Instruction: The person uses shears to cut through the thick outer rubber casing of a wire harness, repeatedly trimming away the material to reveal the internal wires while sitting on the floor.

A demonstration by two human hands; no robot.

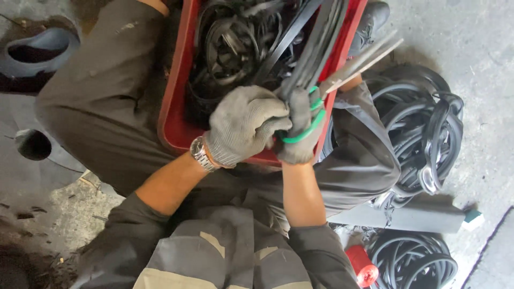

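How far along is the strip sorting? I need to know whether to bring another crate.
Done: coils of black strip lie heaped on the floor beside the person's leg. In hand: the left hand and right hand, both gloved, grip a bundle of black strips, green-handled scissors in the right. Left: the red crate is full of tangled strips.

Grey knit cloth gloves (243, 126), matt black rubber strips (310, 48), glossy red plastic crate (174, 115)
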